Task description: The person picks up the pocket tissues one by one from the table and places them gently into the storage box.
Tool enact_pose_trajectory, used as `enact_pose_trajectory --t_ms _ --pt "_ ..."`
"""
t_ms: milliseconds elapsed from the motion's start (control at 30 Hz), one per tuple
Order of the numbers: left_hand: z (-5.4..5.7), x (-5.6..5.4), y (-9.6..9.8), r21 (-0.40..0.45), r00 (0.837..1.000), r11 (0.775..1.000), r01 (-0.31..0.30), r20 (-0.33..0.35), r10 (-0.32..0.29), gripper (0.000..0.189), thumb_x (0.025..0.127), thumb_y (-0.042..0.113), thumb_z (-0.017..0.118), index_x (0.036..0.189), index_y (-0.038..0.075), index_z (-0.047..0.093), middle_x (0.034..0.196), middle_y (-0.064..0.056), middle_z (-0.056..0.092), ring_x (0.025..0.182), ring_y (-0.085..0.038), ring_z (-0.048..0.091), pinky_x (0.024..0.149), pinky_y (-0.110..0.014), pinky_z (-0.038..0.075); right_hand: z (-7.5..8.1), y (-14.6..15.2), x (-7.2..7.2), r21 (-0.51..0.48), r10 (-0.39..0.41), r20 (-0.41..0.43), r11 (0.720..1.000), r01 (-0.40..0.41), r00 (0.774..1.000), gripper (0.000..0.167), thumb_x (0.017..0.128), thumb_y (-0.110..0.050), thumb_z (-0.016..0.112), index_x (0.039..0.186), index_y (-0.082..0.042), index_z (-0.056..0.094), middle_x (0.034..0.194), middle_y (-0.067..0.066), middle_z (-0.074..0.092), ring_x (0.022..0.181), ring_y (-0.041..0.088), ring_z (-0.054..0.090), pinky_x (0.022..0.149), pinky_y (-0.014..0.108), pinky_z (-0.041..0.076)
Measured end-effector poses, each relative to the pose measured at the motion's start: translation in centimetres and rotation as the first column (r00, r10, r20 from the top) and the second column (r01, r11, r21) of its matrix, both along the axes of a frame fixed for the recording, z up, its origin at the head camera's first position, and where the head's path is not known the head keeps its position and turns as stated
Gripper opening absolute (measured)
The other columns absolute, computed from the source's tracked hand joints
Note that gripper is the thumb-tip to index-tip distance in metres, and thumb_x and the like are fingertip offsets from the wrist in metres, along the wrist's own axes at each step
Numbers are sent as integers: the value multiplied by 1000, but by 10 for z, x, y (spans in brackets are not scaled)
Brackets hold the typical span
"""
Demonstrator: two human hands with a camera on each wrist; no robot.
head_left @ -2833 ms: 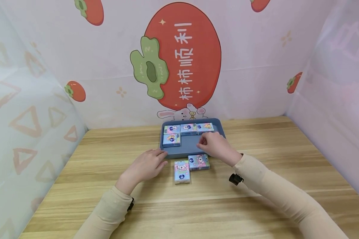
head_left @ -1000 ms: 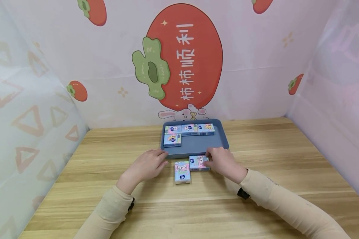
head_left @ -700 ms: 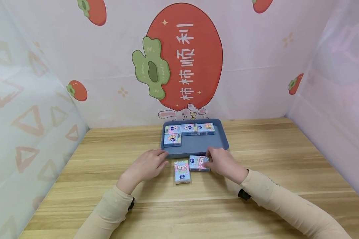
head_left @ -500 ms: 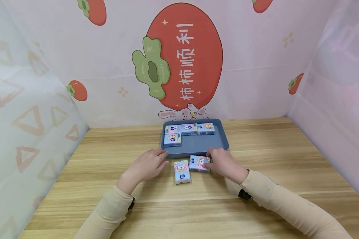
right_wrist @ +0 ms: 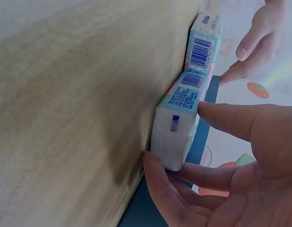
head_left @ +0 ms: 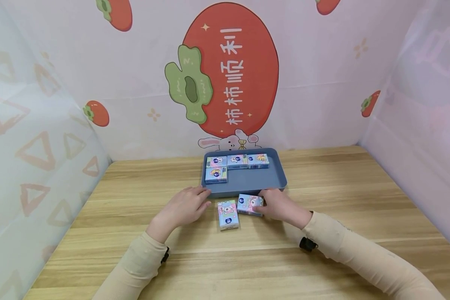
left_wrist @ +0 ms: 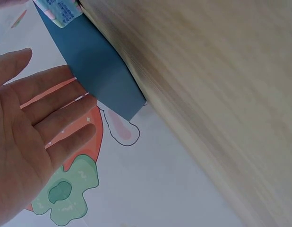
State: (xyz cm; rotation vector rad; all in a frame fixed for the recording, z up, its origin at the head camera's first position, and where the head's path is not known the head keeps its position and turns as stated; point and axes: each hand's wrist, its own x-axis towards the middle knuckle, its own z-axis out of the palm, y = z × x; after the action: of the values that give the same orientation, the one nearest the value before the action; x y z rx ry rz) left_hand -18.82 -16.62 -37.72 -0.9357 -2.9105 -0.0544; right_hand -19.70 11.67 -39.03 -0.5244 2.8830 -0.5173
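My right hand pinches the right end of a small pastel tissue pack lying just in front of the blue-grey tray. In the right wrist view the thumb lies along one edge of this pack and the fingers reach round its far side. Beside it on the left, a second tissue pack lies lengthwise toward me. My left hand has its fingers extended, with the fingertips at the tray's front left corner; the left wrist view shows its palm holding nothing.
Inside the tray, three tissue packs line the back wall, one being the right-hand pack, and another pack sits in front at the left. The wooden table meets a printed backdrop behind the tray.
My right hand has come down from over the tray to the right-hand loose pack and gripped its end. That pack has turned slightly, and the second loose pack tilts a little. The left hand stays put.
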Motion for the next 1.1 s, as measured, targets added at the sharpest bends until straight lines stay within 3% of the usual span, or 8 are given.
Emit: enact_pose_trajectory --t_ms 200,467,1100 --pt "1 0 0 -7 1000 1000 1 8 -1 41 97 31 52 125 3 61 125 -15 61 117 -29 58 104 -46 43 1 -2 -1 20 1 29 1000 -1 1000 52 83 -37 72 113 3 64 107 17 66 92 23 61 82 40 54" --pt "0 0 0 -20 1000 1000 -1 10 1 42 97 32 51 125 3 60 126 -15 61 118 -29 57 104 -46 43 1 -4 0 48 -34 65 998 31 997 55 83 -38 71 119 3 61 114 19 62 98 25 60 87 42 53" --pt "1 0 -1 -14 1000 1000 -11 14 12 42 97 33 51 126 4 60 126 -15 61 118 -29 57 105 -46 43 2 -4 5 23 -32 39 999 31 999 52 83 -34 73 117 3 61 114 20 60 102 28 59 89 42 52"
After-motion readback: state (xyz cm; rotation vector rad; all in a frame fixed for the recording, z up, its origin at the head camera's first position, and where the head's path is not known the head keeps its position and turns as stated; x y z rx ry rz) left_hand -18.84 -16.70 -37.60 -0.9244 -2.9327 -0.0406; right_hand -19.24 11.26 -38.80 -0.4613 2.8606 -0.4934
